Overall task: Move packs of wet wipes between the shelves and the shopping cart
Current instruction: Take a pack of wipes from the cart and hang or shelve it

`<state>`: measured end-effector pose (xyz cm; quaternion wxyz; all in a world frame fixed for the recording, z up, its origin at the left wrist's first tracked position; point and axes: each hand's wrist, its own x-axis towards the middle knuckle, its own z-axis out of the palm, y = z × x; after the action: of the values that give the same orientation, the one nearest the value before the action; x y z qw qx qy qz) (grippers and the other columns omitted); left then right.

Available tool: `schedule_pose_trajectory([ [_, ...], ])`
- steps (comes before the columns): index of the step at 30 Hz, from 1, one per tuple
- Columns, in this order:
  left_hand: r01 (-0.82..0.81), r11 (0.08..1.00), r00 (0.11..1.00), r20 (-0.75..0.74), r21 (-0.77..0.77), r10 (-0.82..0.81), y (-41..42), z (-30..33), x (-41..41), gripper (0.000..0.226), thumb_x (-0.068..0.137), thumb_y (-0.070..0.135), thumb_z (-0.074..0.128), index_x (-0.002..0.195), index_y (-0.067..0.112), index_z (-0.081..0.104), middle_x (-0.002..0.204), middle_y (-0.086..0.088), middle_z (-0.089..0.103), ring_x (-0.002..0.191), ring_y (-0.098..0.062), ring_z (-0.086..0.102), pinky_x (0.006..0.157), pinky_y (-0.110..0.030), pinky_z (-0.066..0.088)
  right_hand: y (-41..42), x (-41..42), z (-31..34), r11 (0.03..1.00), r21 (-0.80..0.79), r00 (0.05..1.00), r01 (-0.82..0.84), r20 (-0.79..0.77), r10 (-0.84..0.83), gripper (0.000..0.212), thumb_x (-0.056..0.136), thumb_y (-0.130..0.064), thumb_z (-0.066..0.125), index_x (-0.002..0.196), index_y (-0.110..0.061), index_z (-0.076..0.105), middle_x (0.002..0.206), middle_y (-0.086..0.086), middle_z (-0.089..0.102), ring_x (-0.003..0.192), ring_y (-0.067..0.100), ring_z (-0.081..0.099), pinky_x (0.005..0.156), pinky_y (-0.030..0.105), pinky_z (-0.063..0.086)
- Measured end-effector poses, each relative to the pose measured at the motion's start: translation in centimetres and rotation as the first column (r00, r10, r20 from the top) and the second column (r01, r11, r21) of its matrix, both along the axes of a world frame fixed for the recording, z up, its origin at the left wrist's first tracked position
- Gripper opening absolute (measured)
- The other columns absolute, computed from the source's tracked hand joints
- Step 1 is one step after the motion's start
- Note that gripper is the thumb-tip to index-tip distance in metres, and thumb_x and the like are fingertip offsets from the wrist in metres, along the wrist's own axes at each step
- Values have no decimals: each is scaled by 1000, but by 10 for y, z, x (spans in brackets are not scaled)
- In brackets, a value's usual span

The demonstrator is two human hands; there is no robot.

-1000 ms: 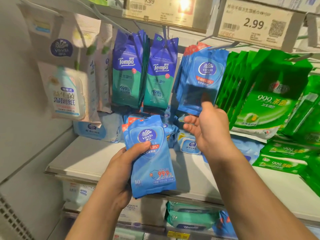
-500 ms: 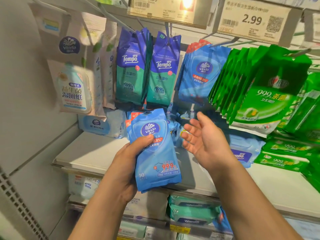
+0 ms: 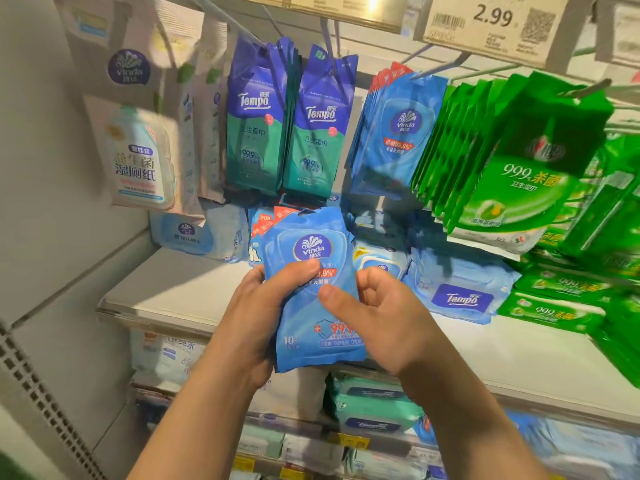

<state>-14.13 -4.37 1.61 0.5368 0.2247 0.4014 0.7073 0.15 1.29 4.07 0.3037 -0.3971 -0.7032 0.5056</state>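
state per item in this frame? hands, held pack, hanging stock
Left hand: grips the Vinda pack.
Right hand: thumb on the pack front.
Vinda pack: held upright, off the shelf.
Hanging Vinda packs: on hook.
Tempo packs: on hooks.
Green 999 packs: on hooks.

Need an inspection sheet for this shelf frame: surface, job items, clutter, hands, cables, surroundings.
Surface: white shelf, partly bare on its left.
Job's things: blue Vinda pack held in front of the shelf; more Vinda packs hang on a hook.
Clutter: Tempo packs, green packs.
Hands: left hand holds the pack; right hand has its thumb on the front.
Cables: nothing seen.
Surroundings: price tag reading 2.99; no cart seen.
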Motion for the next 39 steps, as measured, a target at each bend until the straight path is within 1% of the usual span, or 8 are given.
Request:
schedule_pose_trajectory([
  [5,-18,1000,1000,-8,-3,18,-3,5,6,60,66,35,85,119,10,70,109,-21,77,91,-40,76,73,-50,62,0,7,2,1000,-25,1000,-17,-19,16,43,78,-50,76,100,-14,68,97,7,78,94,31,75,91,56,57],
  [11,-4,1000,1000,3,5,4,-4,4,9,63,76,41,81,129,11,66,118,-22,74,105,-44,72,90,-65,56,-2,18,5,996,-92,995,4,-104,-14,20,97,-28,66,106,-11,69,98,6,79,93,29,76,90,52,59],
  [14,-48,999,999,20,-6,48,-1,4,10,55,76,26,82,126,9,67,113,-20,76,97,-39,75,77,-54,62,-4,24,11,990,-93,977,101,-179,-117,19,99,-26,62,105,-8,66,89,11,78,76,27,76,64,42,63],
  [16,-82,997,996,31,-10,82,0,5,10,55,70,25,78,121,8,69,108,-18,77,86,-34,76,67,-45,63,-4,28,15,978,-11,958,208,-202,-206,16,98,-28,62,101,-12,63,79,11,76,57,21,69,45,34,53],
  [19,-91,996,995,39,-7,91,3,6,9,47,68,25,77,113,13,71,106,-17,78,79,-32,76,68,-47,63,-6,32,25,941,142,917,308,-309,-254,8,96,-24,63,96,-16,62,69,3,74,48,15,60,39,30,45],
  [25,-71,997,997,25,-21,71,7,6,13,48,66,27,78,111,14,72,104,-16,78,75,-29,74,65,-42,63,-14,30,53,941,176,820,289,-553,-149,4,96,-8,62,94,-9,60,64,-1,72,46,5,58,40,16,41],
  [35,-51,998,999,6,-41,52,11,5,10,44,70,24,77,112,13,71,100,-13,79,76,-28,75,64,-40,64,-7,16,73,907,264,740,327,-668,-72,12,92,-17,68,99,-11,60,83,1,78,70,15,71,62,32,60],
  [39,-50,998,999,2,-33,50,10,6,8,39,69,23,76,106,13,71,91,-12,78,70,-26,74,63,-40,63,0,11,79,895,257,699,364,-711,-79,10,97,-11,63,105,-6,58,80,-3,78,70,10,72,63,27,57],
])
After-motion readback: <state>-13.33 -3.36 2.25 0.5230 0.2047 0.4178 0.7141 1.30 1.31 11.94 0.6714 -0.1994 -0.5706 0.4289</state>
